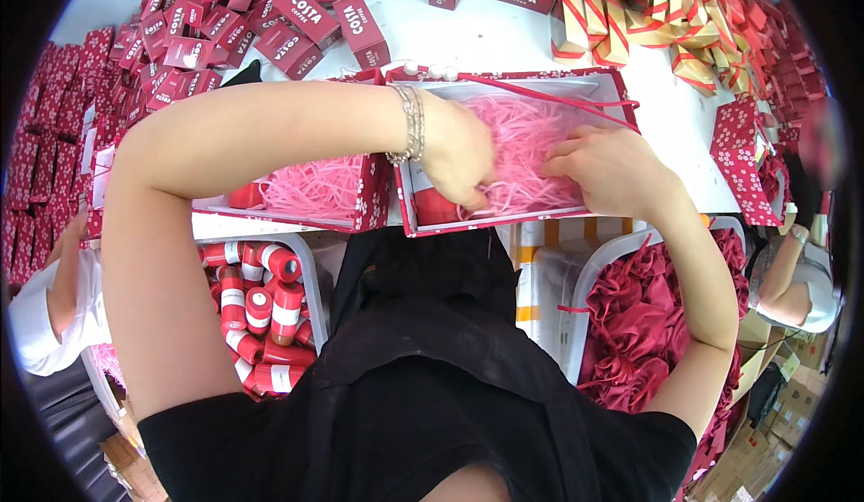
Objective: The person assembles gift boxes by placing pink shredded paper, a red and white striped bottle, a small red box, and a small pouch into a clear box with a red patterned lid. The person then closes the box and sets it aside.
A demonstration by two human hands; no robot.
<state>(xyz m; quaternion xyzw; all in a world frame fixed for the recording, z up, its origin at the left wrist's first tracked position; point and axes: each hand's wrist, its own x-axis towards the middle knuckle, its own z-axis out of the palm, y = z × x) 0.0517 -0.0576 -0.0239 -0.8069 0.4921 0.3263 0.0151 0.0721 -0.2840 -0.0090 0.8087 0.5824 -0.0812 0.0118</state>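
Note:
A red floral gift box [504, 226] sits in front of me on the white table, with pink shredded paper [520, 146] inside. My left hand [453, 153] reaches into its left half, fingers curled down on the shreds. Just below those fingers, a red object [434, 207] lies in the box's near left corner. My right hand [616, 169] comes over the right wall, its bent fingers closed on the shreds. A dark red ribbon [558, 101] runs along the far rim. Beside it stands a second floral box [373, 198], holding more pink shreds and partly hidden by my left arm.
Dark red small cartons [306, 16] are heaped at the far left, gold boxes with red ribbon [612, 34] at the far right. Below the table edge are a bin of red cylinders [286, 308] and one of dark red satin pouches [634, 322]. Other people work at both sides.

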